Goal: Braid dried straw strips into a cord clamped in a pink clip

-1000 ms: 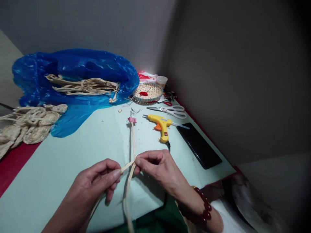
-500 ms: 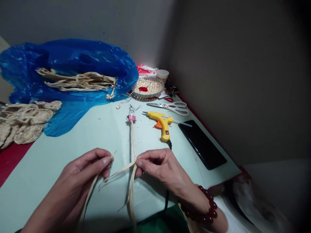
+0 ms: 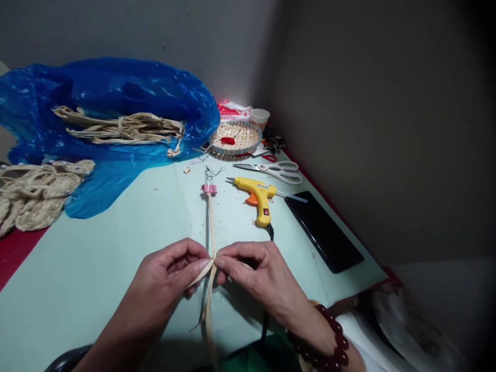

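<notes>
A thin braid of pale dried plant strips (image 3: pixel 211 222) runs toward me from a pink binder clip (image 3: pixel 209 189) on the table. My left hand (image 3: pixel 174 274) pinches one loose strip (image 3: pixel 201 273) just left of the braid's lower end. My right hand (image 3: pixel 251 271) is closed at the same spot from the right, thumb and forefinger on the strips, and a bit of strip shows behind its fingers. Other loose strips (image 3: pixel 210 320) hang down between the hands toward the table's front edge. The fingertips partly hide the crossing point.
A yellow glue gun (image 3: pixel 256 194), white-handled scissors (image 3: pixel 284 172) and a black phone or tablet (image 3: pixel 327 232) lie to the right. Behind are a woven basket (image 3: pixel 236 150), a paper cup (image 3: pixel 260 118) and a blue plastic bag (image 3: pixel 104 188) with bundled strips (image 3: pixel 127 128). Woven pieces (image 3: pixel 42 196) lie left.
My left hand has moved right, up to the braid's end, and now pinches a strip there beside the right hand. My right hand has stayed nearly in place.
</notes>
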`<act>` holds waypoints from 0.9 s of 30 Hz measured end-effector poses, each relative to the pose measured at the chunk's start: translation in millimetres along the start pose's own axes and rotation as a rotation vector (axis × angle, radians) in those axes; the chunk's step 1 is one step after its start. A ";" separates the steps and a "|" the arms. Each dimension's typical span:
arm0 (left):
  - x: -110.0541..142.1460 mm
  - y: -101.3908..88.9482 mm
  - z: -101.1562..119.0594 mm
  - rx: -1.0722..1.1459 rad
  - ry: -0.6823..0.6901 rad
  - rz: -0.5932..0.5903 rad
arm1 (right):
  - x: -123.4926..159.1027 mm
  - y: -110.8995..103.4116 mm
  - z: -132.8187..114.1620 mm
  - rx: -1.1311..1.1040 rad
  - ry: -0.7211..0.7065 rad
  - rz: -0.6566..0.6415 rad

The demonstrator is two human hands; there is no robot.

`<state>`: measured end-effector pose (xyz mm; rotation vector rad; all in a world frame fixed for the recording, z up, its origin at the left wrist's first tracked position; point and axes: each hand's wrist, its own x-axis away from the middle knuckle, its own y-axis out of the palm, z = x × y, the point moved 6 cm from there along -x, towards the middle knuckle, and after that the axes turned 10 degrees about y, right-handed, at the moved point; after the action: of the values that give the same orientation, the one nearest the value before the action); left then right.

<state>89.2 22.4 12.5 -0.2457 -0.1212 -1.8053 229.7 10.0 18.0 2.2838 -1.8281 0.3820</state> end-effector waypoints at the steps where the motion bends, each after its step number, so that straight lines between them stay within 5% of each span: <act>1: 1.3 0.6 -0.2 0.013 -0.008 0.009 | 0.2 -0.2 -0.1 0.015 -0.004 0.015; 13: 11.0 -5.8 8.4 -0.410 0.079 0.060 | 8.7 1.8 -13.8 0.418 -0.303 0.208; 19: 9.4 -10.9 13.8 -0.782 0.320 -0.015 | 11.3 4.5 -14.4 0.471 -0.348 0.172; 24: 8.1 -13.7 21.8 -0.796 0.397 -0.057 | 12.3 8.4 -16.7 0.543 -0.381 0.163; 27: 3.9 -13.5 24.6 -0.649 0.259 -0.095 | 14.8 10.8 -17.2 0.597 -0.421 0.179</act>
<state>77.7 27.3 38.0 -0.4635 0.6550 -1.9091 220.7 -0.8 38.9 2.7565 -2.3945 0.5743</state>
